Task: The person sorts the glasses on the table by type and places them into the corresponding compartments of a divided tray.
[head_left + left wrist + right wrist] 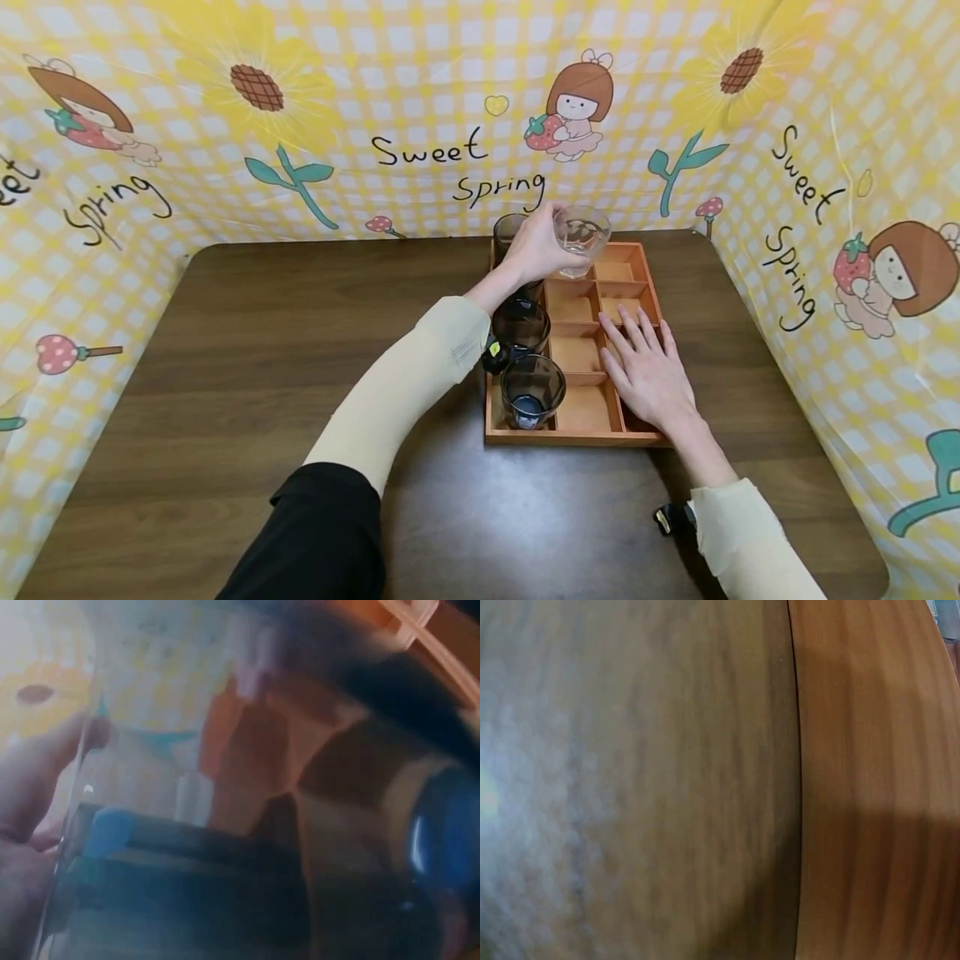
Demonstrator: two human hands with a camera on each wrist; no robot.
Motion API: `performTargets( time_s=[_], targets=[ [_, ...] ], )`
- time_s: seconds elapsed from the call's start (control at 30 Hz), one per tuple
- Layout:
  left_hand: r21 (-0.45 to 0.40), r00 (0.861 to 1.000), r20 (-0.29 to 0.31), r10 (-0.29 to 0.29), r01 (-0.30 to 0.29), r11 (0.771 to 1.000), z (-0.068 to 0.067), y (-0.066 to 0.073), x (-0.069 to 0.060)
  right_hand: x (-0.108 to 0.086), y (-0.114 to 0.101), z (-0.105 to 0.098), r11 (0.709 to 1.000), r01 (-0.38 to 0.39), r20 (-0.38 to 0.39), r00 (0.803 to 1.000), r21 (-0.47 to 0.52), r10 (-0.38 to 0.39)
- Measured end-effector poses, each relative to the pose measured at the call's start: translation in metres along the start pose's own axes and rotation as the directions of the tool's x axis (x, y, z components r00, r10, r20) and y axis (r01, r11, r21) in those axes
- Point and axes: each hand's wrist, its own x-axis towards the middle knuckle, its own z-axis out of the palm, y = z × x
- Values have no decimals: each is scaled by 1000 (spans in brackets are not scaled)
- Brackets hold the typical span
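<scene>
At the far end of a wooden compartment tray (573,437), my left hand (536,246) grips a clear glass (583,233) by its side, tilted, over the back compartments. The left wrist view is blurred; the see-through wall of that glass fills much of it, with my fingers (26,802) at its left edge. My right hand (651,375) lies flat with fingers spread over the tray's right column. Dark tinted glasses stand in the left column: a front one (532,392), another behind it (521,325) and a far one (507,229), partly hidden by my left hand and wrist.
The tray sits on a brown wooden table (300,375). A yellow checked cloth (435,83) with printed figures rises behind the table and along both sides. In the right wrist view, the tray's wooden side (870,780) meets the table surface (645,780).
</scene>
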Motion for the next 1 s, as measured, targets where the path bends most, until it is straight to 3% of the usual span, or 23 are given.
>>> performTargets(
  time_s=[0.07,0.13,0.23,0.33,0.57,0.7,1.0],
  targets=[
    [71,1000,-3,-23,23,997,2,-3,4,0,-1,1,1000,0,9,1000,0,0],
    [151,1000,-21,-6,9,988,2,0,1,1,-1,1,1000,0,16,1000,-2,0],
    [294,998,-52,23,-7,956,3,3,-2,1,-2,1,1000,3,17,1000,-6,-3],
    [380,997,-69,34,-6,925,4,7,-6,2,-2,0,1000,5,11,1000,-6,-5],
    [468,1000,-31,6,9,884,9,10,-2,-1,0,-2,1000,-5,-1,1000,-3,5],
    [537,1000,-3,9,-6,844,9,9,0,-1,0,-2,1000,-4,-6,1000,-5,4],
    [638,1000,-15,-16,23,770,8,6,1,-1,-3,-2,1000,-1,2,1000,2,1]
  ],
)
